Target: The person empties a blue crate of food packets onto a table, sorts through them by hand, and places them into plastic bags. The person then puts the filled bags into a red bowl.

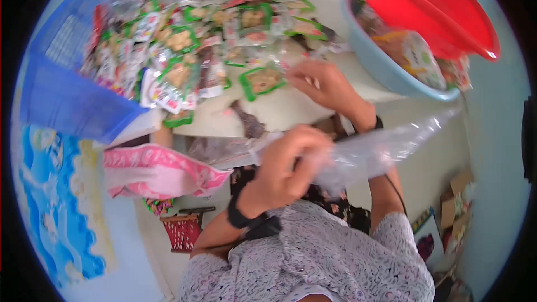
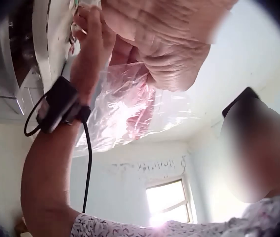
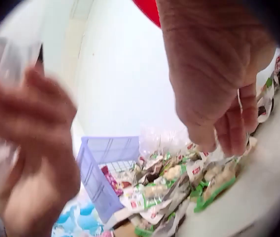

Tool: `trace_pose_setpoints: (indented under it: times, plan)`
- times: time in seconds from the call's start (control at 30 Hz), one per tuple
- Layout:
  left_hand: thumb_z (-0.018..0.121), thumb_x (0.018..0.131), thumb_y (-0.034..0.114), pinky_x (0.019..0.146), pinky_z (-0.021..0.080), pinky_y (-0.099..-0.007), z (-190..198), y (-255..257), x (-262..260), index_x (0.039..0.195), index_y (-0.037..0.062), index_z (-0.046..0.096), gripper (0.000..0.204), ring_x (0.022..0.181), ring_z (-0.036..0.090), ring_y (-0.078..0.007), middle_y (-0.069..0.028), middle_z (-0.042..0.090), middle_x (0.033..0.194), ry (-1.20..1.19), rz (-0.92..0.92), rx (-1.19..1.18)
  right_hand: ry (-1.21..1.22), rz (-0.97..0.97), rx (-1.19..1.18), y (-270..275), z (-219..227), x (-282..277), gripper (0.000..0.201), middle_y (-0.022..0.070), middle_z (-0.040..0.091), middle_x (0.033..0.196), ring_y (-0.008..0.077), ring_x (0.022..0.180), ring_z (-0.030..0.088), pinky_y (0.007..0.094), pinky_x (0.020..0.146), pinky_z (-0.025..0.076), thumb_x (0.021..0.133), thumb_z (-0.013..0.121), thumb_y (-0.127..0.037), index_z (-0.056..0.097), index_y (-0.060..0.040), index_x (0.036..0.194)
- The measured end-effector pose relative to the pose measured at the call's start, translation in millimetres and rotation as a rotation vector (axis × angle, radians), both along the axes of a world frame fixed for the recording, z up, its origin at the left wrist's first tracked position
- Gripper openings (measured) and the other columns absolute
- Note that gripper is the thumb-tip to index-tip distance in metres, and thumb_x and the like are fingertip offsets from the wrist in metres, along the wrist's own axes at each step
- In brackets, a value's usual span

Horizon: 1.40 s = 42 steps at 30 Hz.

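In the head view, my left hand [image 1: 291, 165] grips a clear plastic bag [image 1: 386, 148] that trails off to the right. The same bag [image 2: 125, 111] hangs below the left palm in the left wrist view. My right hand [image 1: 330, 89] reaches over the table, fingertips close to a green-edged snack packet [image 1: 263, 81]. Seen from the right wrist, the right fingers [image 3: 231, 131] point down above the packets, thumb apart from them. Many small packets [image 1: 179, 42] with green, white and red print lie heaped on the table. Dark brown wrapped pieces [image 1: 249, 122] lie nearer the front edge.
A blue plastic basket [image 1: 72, 95] stands tilted at the left of the heap. At the right is a light-blue basin [image 1: 386, 72] with bags inside and a red basin [image 1: 436, 5] leaning over it. A pink cloth [image 1: 156, 173] hangs at the table's front edge.
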<state>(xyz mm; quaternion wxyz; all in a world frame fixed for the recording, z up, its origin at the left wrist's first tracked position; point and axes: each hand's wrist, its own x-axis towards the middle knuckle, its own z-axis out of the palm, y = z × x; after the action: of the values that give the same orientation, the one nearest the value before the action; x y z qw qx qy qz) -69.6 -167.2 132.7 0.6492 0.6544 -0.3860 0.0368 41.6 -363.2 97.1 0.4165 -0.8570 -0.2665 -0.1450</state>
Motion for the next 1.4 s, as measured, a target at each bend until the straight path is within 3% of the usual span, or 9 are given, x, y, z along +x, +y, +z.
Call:
trace_pose_setpoints:
  times: [0.1,0.3,0.57,0.8,0.83,0.97,1.07,1.2,1.4]
  plan:
    - [0.057,0.102,0.009,0.071,0.055,-0.0346,-12,38,-11,0.106,0.0012,0.06,0.01,0.079,0.068,-0.0222,-0.015,0.068,0.1,0.045,0.224,-0.105,0.138,0.073,0.14,-21,43,-7,0.024,0.0052,0.076,0.099,0.0133,0.086,0.069,0.0318,0.075,0.053,0.101,0.066,-0.019,0.073,-0.0018,0.116]
    - [0.054,0.103,0.012,0.065,0.053,-0.0303,-34,92,-15,0.112,0.0016,0.057,0.015,0.07,0.064,-0.0179,-0.0151,0.07,0.104,0.407,0.618,-0.242,0.097,0.053,0.583,-57,51,-50,0.027,0.0087,0.076,0.1,0.0148,0.084,0.07,0.03,0.077,0.054,0.104,0.06,-0.02,0.072,0.0022,0.114]
    - [0.055,0.104,0.017,0.068,0.053,-0.0301,-54,111,0,0.114,0.0026,0.059,0.018,0.077,0.066,-0.0179,-0.0139,0.071,0.108,0.469,0.647,-0.336,0.107,-0.166,0.693,-95,39,-108,0.032,0.014,0.075,0.104,0.0171,0.087,0.069,0.0316,0.08,0.053,0.108,0.051,-0.021,0.069,0.0035,0.12]
    - [0.053,0.104,0.022,0.078,0.059,-0.0374,-83,140,20,0.114,0.0041,0.062,0.022,0.09,0.071,-0.0257,-0.0195,0.071,0.118,0.865,0.342,-0.626,0.317,-0.293,0.262,-18,-24,-129,0.027,0.008,0.074,0.099,0.013,0.087,0.068,0.0294,0.08,0.053,0.103,0.066,-0.018,0.069,0.0018,0.122]
    - [0.053,0.104,0.022,0.079,0.06,-0.0391,-85,143,20,0.114,0.0043,0.063,0.022,0.092,0.072,-0.0275,-0.0207,0.071,0.12,0.87,0.274,-0.642,0.249,-0.338,0.238,-4,-31,-128,0.032,0.0122,0.076,0.093,0.0207,0.078,0.071,0.0327,0.072,0.056,0.101,0.069,-0.024,0.067,-0.0005,0.123]
    - [0.05,0.103,0.019,0.082,0.06,-0.0443,-88,149,12,0.112,0.0035,0.064,0.023,0.104,0.071,-0.0362,-0.0244,0.07,0.121,0.883,0.176,-0.739,0.323,-0.482,0.237,42,-32,-127,0.043,0.0105,0.074,0.086,0.0195,0.074,0.07,0.0323,0.069,0.055,0.099,0.072,-0.023,0.059,0.0001,0.133]
    - [0.049,0.104,0.019,0.084,0.06,-0.0451,-87,153,8,0.111,0.003,0.064,0.023,0.105,0.071,-0.0367,-0.0244,0.07,0.121,0.85,0.14,-0.701,0.483,-0.29,0.523,51,-50,-117,0.04,0.0081,0.072,0.083,0.0135,0.073,0.067,0.0293,0.066,0.053,0.099,0.072,-0.016,0.059,0.0021,0.132]
    - [0.052,0.103,0.015,0.076,0.062,-0.0401,-85,165,11,0.111,0.0018,0.061,0.018,0.098,0.073,-0.0349,-0.0225,0.071,0.116,0.684,0.357,-0.537,0.429,-0.207,0.872,51,-34,-116,0.035,0.0057,0.072,0.087,0.0087,0.073,0.063,0.0247,0.066,0.05,0.099,0.067,-0.004,0.06,0.0012,0.133]
    - [0.057,0.103,0.011,0.08,0.061,-0.0381,-49,156,23,0.116,-0.0006,0.059,0.018,0.099,0.071,-0.0286,-0.0192,0.069,0.116,0.512,0.756,-0.307,0.384,-0.223,0.912,69,-16,-109,0.031,0.006,0.073,0.094,0.008,0.075,0.064,0.0227,0.068,0.05,0.1,0.066,-0.002,0.061,-0.0001,0.131]
